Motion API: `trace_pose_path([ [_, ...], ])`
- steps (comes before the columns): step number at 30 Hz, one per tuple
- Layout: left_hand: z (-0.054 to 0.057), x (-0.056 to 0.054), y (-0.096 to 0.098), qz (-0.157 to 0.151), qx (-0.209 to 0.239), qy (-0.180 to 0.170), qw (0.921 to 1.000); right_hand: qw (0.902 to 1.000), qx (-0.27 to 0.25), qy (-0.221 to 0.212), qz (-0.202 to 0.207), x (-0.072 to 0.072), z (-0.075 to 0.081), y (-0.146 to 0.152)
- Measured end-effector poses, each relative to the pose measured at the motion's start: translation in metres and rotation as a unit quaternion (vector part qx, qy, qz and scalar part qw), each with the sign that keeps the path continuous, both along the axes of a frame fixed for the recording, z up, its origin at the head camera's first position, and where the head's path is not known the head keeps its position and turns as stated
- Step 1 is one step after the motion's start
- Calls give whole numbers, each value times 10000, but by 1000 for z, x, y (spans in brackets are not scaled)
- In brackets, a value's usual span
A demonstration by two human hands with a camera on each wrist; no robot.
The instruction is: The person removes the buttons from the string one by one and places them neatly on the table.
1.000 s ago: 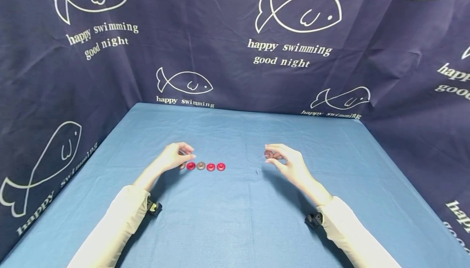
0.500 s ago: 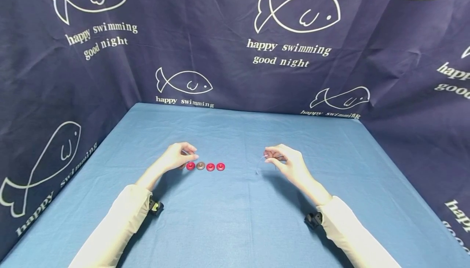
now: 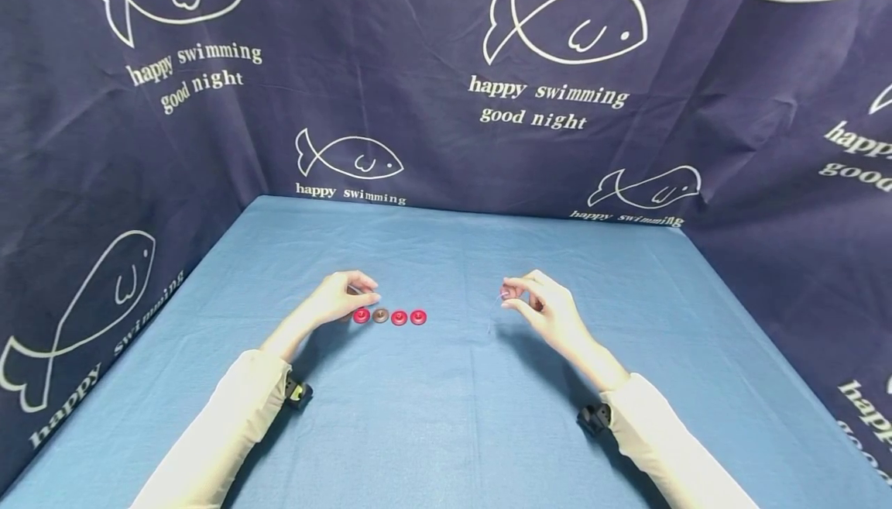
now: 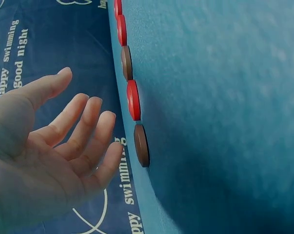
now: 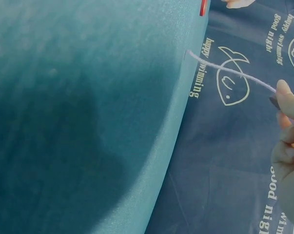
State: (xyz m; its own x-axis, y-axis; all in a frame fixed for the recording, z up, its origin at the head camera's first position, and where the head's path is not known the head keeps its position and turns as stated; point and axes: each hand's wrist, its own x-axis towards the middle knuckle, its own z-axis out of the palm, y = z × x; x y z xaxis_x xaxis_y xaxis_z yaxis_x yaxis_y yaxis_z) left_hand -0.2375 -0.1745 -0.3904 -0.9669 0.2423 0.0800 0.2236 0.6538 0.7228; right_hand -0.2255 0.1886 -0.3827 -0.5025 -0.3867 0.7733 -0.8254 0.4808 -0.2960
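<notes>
My left hand hovers over the left end of a row of flat round buttons, fingers loosely bent and nothing between them. In the left wrist view a brown button lies closest to that hand, followed by a red button, another brown button and more red ones. Off to the right, my right hand is raised above the cloth and pinches a thin pale cord between thumb and fingers. The cord's free end hangs toward the row. A small dark piece shows under the thumb, mostly hidden.
A blue cloth covers the table. Dark navy curtains printed with white fish and lettering stand behind and at both sides. Each wrist wears a small black camera, such as the left wrist camera.
My left hand has shifted slightly to the right above the buttons. The right hand stays nearly in place, its fingers moving a little on the cord, whose hanging end has swung slightly.
</notes>
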Motion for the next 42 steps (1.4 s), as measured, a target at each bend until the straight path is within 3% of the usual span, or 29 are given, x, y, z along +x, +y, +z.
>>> trace_pose_path([
  [25, 0, -4, 23, -418, 168, 6, 9990, 10000, 64, -45, -19, 5, 3, -1],
  [36, 5, -5, 43, -630, 708, -660, 9933, 9996, -76, 38, 257, 4, 2, -2],
  [42, 5, -4, 49, -700, 656, -628, 9934, 9997, -74, -67, 217, 5, 1, -2],
])
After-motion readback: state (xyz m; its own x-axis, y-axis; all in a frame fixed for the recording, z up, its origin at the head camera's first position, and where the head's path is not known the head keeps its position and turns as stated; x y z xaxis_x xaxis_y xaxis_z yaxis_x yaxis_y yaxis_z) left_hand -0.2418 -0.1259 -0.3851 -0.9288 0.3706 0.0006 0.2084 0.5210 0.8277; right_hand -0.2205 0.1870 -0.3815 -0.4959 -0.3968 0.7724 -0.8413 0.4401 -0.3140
